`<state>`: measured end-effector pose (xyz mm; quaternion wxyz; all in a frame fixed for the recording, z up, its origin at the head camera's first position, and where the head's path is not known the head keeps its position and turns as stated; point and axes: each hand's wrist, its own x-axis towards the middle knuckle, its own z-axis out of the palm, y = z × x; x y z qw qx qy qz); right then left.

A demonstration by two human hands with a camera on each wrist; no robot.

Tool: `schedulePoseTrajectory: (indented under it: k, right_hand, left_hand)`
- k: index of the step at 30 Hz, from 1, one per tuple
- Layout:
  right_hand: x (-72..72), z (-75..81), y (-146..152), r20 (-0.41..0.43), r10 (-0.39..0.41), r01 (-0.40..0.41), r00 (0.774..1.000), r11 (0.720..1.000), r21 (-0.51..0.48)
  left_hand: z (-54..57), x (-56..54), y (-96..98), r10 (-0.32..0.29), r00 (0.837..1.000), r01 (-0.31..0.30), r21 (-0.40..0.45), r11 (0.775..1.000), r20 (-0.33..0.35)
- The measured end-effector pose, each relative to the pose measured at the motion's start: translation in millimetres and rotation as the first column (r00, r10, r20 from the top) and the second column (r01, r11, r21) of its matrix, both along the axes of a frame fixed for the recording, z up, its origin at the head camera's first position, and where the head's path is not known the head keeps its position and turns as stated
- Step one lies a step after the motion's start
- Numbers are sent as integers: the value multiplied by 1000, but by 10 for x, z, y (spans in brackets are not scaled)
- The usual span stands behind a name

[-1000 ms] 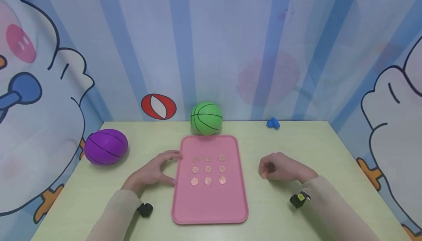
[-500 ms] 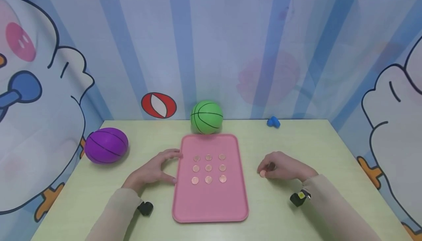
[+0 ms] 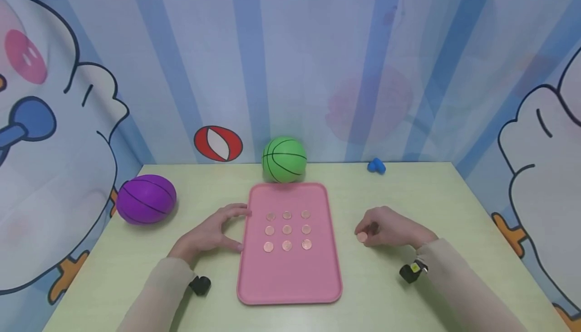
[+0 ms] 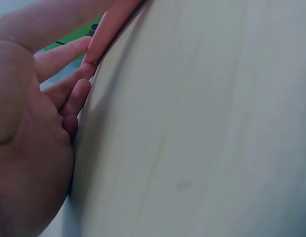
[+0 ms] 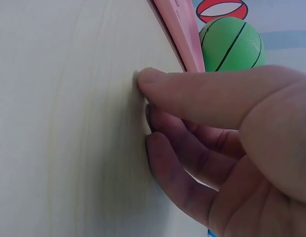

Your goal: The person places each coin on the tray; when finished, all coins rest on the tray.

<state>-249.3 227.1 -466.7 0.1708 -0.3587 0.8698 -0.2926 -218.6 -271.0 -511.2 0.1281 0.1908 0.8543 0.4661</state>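
A pink tray [image 3: 289, 281] lies on the table, bearing several copper-coloured coins [image 3: 287, 229] in three rows of three. At its left edge my left hand [image 3: 211, 231] touches the rim with thumb and fingertips spread apart; the left wrist view shows these fingers [image 4: 74, 81] against the tray's side. To the right of the tray, my right hand [image 3: 390, 227] pinches a coin [image 3: 361, 237] between thumb and fingertips, low over the table. From the right wrist the curled fingers [image 5: 180, 163] and thumb show, while the coin is hidden.
A green ball [image 3: 284, 160] stands right behind the tray. At the far left sits a purple ball [image 3: 147, 199]. Small blue objects [image 3: 376, 166] lie near the table's back edge, in front of a patterned cloth backdrop [image 3: 299, 59].
My right hand has shifted slightly left, and the coin in its fingertips now shows more of its face. The left hand stays at the tray's edge.
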Motion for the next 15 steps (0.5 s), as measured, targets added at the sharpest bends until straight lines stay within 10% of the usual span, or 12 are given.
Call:
schedulePoseTrajectory:
  k: [15]
  right_hand:
    - [-1, -10, -19, -49, 29, -29, 998, 1000, -2]
  left_hand:
    - [19, 19, 6, -1, 1000, 1, 4, 1000, 5]
